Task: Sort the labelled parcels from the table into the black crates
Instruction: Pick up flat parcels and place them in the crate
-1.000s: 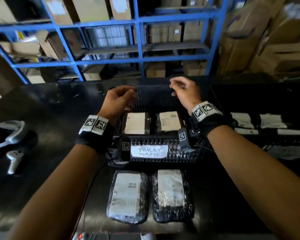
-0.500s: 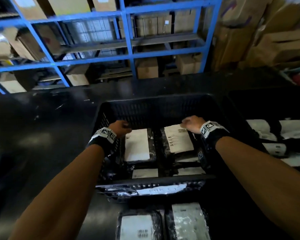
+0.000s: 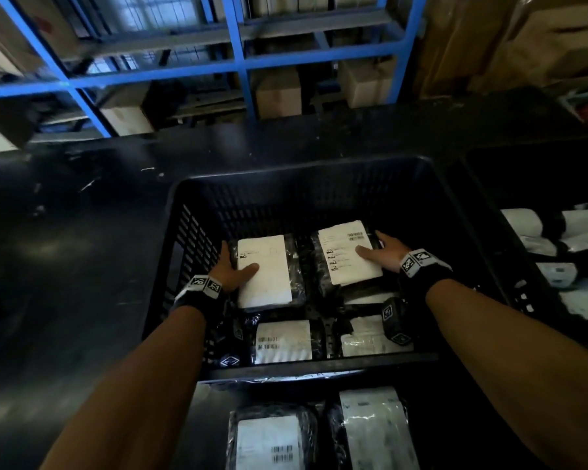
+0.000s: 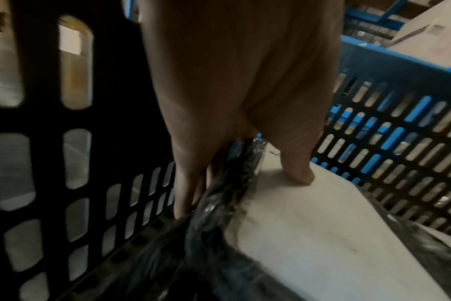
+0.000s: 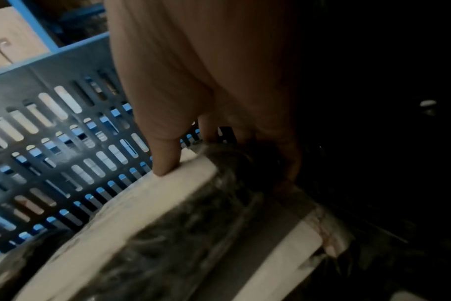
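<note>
Two hands (image 3: 230, 271) (image 3: 386, 254) apparently grip parcels (image 3: 265, 273) in crate (image 3: 299, 178).

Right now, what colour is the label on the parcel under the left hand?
White, on the black-wrapped parcel held by the left hand; head view.

Inside the black crate (image 3: 319, 171), labelled parcels (image 3: 284, 340) cover the near floor, bare floor remains along its far slotted wall, and the open top gives way from above, walls blocking every side.
</note>
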